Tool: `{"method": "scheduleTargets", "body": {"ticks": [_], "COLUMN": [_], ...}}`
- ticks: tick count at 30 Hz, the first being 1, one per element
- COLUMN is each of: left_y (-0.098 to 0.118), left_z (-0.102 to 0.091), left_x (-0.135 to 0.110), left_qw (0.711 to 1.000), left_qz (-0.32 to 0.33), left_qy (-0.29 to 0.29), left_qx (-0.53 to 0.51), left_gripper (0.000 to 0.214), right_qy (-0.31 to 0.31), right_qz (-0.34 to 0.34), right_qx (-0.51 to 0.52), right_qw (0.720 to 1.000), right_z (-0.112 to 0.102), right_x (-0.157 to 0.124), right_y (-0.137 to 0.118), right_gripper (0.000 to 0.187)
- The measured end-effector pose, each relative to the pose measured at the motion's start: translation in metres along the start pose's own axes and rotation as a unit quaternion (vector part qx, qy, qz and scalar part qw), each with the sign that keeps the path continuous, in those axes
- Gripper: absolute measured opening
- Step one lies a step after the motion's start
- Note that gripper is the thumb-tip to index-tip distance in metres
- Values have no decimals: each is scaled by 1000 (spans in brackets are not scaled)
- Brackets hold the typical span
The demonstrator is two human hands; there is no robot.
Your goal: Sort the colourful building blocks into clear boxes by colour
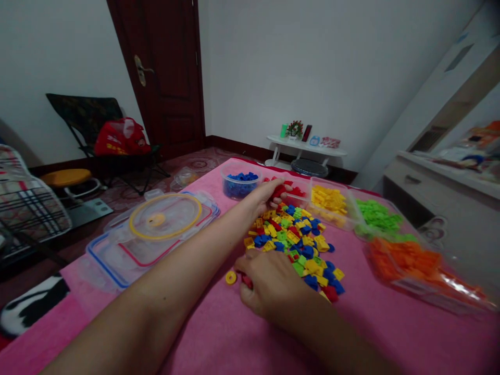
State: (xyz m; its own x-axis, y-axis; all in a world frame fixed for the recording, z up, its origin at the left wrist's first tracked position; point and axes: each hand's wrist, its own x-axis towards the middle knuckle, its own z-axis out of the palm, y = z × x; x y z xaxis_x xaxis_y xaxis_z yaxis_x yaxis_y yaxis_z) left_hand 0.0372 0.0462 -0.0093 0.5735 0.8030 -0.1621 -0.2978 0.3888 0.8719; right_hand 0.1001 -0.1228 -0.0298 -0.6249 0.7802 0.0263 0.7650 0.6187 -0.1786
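My left hand reaches over the near side of a clear tub of red building bricks. Its fingers curl around red bricks, partly hidden by the hand. Closer to me, my right hand is closed at the left edge of a mixed pile of building bricks in yellow, blue, green and red. A red brick shows between its thumb and fingers. Just left of that hand, a round yellow piece lies on the pink cloth.
Clear tubs hold blue bricks, yellow bricks, green bricks and orange bricks around the pile. Stacked clear lids lie on the left of the pink-covered table. A low white table stands by the wall.
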Motion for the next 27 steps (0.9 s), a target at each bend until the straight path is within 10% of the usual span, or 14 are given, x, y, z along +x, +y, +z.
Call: {"method": "scheduleTargets", "body": {"ticks": [11, 18, 27], "left_y": [-5, -20, -35], "left_z": [10, 26, 41], "left_x": [-3, -10, -13], "left_qw": [999, 993, 968], "left_qz": [-28, -76, -143], "left_qy": [6, -85, -160], "left_qx": [18, 4, -127], "left_gripper": [27, 53, 52], "right_qy": [24, 293, 380], "right_qz": [38, 160, 166], "right_qx": [-17, 15, 53], "right_qw": [999, 943, 908], "right_z": [-17, -80, -76], "right_x": [-6, -15, -18], "right_y": [14, 69, 103], "right_gripper": [12, 17, 32]}}
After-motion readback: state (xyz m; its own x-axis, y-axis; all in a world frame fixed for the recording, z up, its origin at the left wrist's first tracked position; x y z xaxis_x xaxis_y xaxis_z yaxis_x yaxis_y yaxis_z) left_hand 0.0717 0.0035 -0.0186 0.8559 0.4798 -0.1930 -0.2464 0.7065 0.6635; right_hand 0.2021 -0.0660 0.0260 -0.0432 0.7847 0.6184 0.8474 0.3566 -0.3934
